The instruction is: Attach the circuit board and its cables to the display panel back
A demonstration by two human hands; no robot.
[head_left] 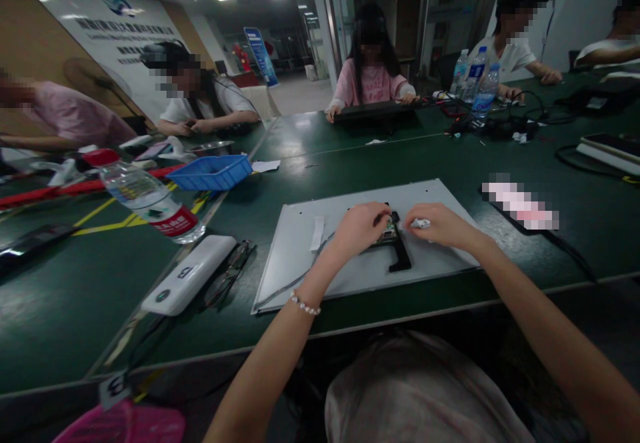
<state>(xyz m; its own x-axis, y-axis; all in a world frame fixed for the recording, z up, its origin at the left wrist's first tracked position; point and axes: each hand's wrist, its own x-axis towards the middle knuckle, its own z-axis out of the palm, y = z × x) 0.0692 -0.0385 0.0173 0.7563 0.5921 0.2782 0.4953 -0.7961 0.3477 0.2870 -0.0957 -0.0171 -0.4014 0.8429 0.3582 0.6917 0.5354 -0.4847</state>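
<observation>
A green circuit board (388, 232) sits in a black plastic frame (400, 256), which lies on a pale grey panel (300, 266). My left hand (361, 226), with a beaded bracelet at the wrist, reaches over the left part of the board. Its fingers are curled together at the board's upper edge and hide what they grip. Just right of the frame, my right hand (436, 224) is closed in a pinch around a small white object (421, 223), too small to name. To the left on the panel are a white paper strip (317, 233) and a thin grey cable (295, 283).
Left of the panel are glasses (231, 275), a white power bank (190, 275), a water bottle (150, 203) and a blue tray (213, 172). A phone (520, 208) with a cable lies right. Several people sit around the green table (320, 156).
</observation>
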